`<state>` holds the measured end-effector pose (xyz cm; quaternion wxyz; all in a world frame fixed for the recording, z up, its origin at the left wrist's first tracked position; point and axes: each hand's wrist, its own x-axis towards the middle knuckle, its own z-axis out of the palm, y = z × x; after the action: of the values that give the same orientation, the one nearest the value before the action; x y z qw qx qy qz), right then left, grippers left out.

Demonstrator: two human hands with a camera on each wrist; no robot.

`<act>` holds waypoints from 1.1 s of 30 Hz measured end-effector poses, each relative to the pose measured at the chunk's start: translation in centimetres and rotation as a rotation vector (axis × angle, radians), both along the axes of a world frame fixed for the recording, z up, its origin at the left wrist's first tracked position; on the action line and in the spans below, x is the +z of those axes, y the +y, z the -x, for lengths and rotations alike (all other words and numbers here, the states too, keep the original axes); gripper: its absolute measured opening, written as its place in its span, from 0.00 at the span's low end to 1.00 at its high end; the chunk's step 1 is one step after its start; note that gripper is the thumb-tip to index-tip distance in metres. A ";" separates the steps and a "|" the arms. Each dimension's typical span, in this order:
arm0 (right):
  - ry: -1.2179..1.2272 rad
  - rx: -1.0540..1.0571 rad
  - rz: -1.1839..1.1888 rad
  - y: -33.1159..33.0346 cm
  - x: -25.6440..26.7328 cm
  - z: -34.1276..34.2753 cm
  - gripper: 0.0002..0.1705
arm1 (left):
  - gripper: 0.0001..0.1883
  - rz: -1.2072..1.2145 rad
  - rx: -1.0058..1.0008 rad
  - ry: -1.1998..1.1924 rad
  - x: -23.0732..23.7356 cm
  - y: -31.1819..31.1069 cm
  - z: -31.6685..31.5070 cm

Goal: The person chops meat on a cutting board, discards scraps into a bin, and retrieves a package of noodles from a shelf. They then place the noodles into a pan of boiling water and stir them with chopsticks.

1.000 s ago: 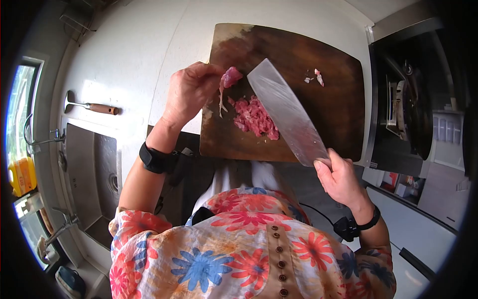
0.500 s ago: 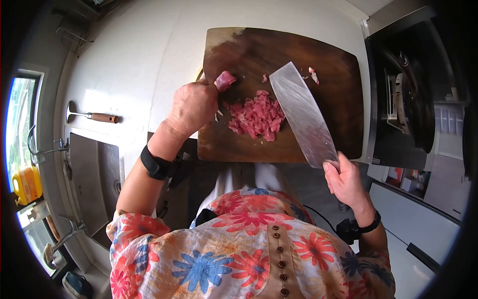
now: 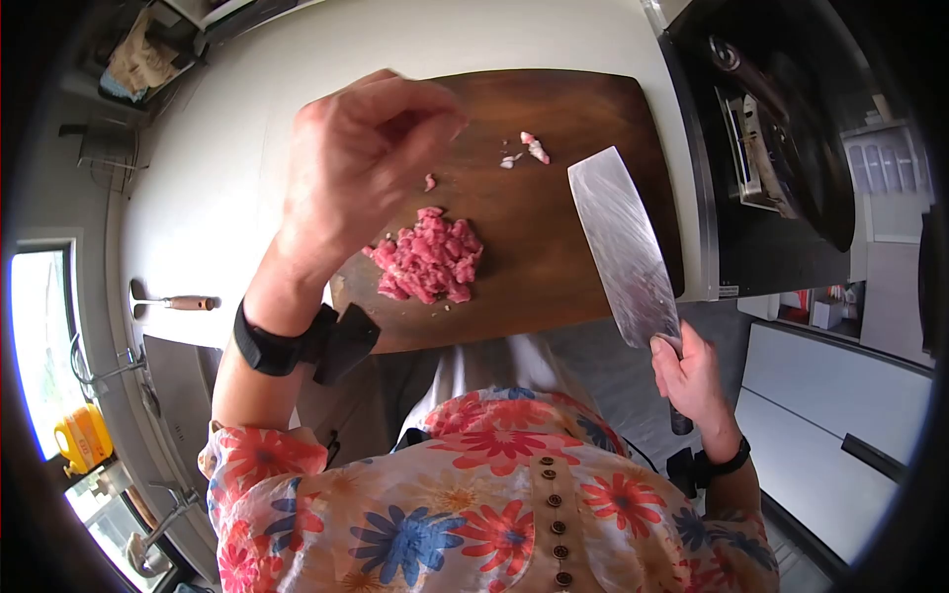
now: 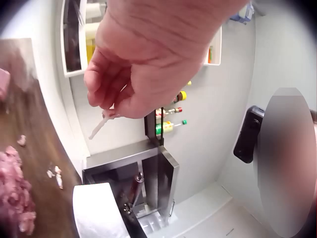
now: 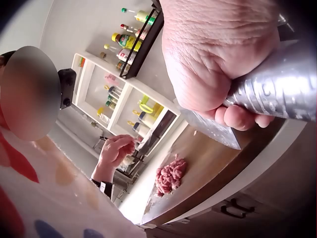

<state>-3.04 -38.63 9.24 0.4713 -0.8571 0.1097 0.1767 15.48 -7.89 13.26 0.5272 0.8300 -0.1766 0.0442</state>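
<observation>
My left hand point(image 3: 356, 163) is raised over the left part of the wooden cutting board point(image 3: 563, 247). In the left wrist view its fingertips pinch a thin pale strip of meat trimming point(image 4: 98, 128) that hangs down. A larger pink meat chunk point(image 4: 4, 85) lies on the board at that view's left edge; the hand hides it in the head view. Chopped meat point(image 3: 430, 259) is heaped near the board's front left. My right hand point(image 3: 692, 381) grips a cleaver point(image 3: 628, 247) by its handle, its broad blade over the board's right side.
White fatty scraps point(image 3: 535, 148) lie toward the back of the board. A stove point(image 3: 791, 188) stands to the right. At left are a wooden-handled utensil point(image 3: 188, 302), a sink point(image 3: 178, 381) and a yellow jug point(image 3: 84, 438). Bottles point(image 5: 128, 42) stand on a wall rack.
My left hand has let go of the meat chunk and lifted toward the camera with the pale strip. The cleaver has shifted right, away from the chopped meat. The head view has turned.
</observation>
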 end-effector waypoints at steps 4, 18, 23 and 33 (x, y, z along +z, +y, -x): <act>-0.063 -0.001 0.040 -2.3 -1.1 0.8 0.07 | 0.06 -0.175 -0.130 -0.154 -1.9 -4.2 -2.3; -0.071 0.067 0.031 -4.1 -0.5 -1.2 0.07 | 0.09 -0.580 -0.067 -0.012 -3.9 0.5 -3.3; -0.074 0.150 0.036 -3.1 -0.9 -2.2 0.07 | 0.08 -0.767 0.123 0.067 -7.6 6.0 -0.1; -0.114 0.621 -0.017 4.2 0.1 -5.7 0.10 | 0.13 0.355 0.237 0.438 -11.0 10.1 3.9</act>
<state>2.64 -34.41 9.39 0.4072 -0.8543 -0.1852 0.2649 11.56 2.19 2.22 0.6805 0.7297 0.0498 -0.0443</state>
